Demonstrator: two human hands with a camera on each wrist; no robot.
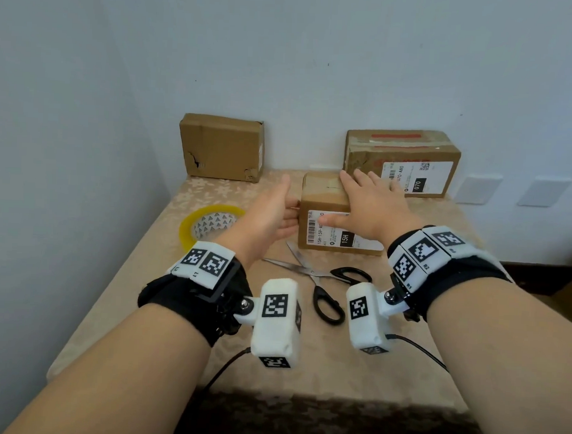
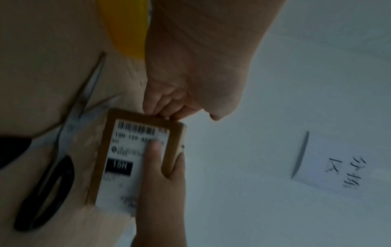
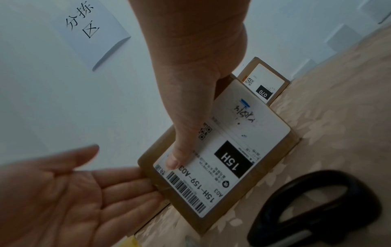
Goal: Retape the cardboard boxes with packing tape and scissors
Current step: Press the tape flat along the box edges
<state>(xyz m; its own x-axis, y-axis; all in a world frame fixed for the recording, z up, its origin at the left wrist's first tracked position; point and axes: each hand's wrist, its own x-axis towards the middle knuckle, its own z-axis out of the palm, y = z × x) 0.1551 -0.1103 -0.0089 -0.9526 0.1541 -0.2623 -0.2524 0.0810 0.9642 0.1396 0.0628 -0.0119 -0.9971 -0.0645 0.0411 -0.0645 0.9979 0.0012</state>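
A small cardboard box with a white "15H" label stands in the middle of the table. My right hand lies flat on its top with the fingers spread, and the thumb presses on the front label. My left hand is open, palm turned inward, with its fingertips touching the box's left side. A roll of yellowish packing tape lies flat at the left. Black-handled scissors lie open just in front of the box.
A plain cardboard box leans on the wall at the back left. A larger labelled box stands at the back right, just behind my right fingers. The beige tablecloth has free room near the front edge. A handwritten paper sign hangs on the wall.
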